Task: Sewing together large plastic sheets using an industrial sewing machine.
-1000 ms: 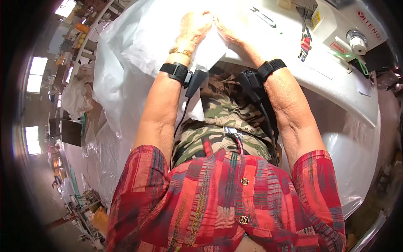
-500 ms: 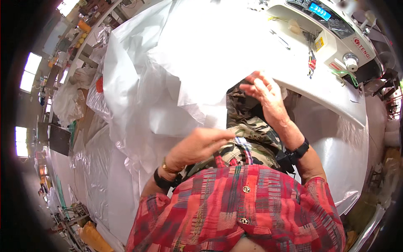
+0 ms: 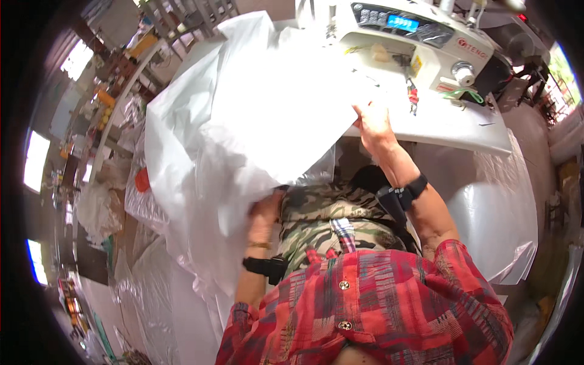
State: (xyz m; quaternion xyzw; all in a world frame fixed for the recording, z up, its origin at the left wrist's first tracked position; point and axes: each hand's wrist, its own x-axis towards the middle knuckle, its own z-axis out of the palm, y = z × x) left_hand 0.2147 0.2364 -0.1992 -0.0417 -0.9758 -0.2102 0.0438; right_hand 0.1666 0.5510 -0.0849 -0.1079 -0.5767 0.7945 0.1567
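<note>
A large white plastic sheet (image 3: 201,134) spreads over the left part of the sewing machine's table and hangs down in folds beside my lap. My right hand (image 3: 375,126) is closed on the sheet's right edge, at the front of the white machine bed. Lower on the left, my left hand (image 3: 263,218) is at the sheet's hanging lower edge, smeared by motion. The sheet partly covers its fingers, so their grip does not show. Bright glare hides the detail of the sheet's middle.
A white sewing machine (image 3: 420,36) with a lit blue display stands at the far right. Red-handled snippers (image 3: 413,97) and a green band (image 3: 465,94) lie by it. Clear plastic film (image 3: 143,274) drapes at the left. Cluttered shelving (image 3: 106,115) stands beyond it.
My right hand has gone from raised, spread fingers to holding the sheet's edge. My left hand has moved from over my lap to the sheet's lower edge. The view has shifted.
</note>
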